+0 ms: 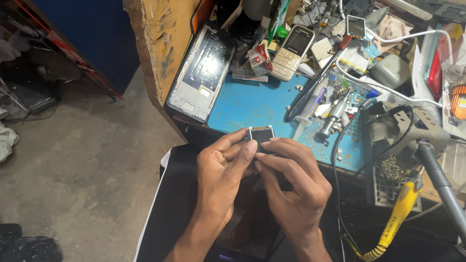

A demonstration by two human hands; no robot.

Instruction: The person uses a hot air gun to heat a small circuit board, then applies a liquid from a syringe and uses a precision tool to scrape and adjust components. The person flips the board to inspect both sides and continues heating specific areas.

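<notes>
I pinch the small phone display module [261, 134] between the fingers of my left hand [221, 177] and right hand [291, 184], just off the near edge of the blue mat [252, 104]; squeezing too hard could crack its glass.

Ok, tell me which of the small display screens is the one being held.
The dark one with a pale frame, pinched between the left hand and right hand over the blue mat's near edge. The other small screen lies untouched among clutter at the bench's far side.
</notes>
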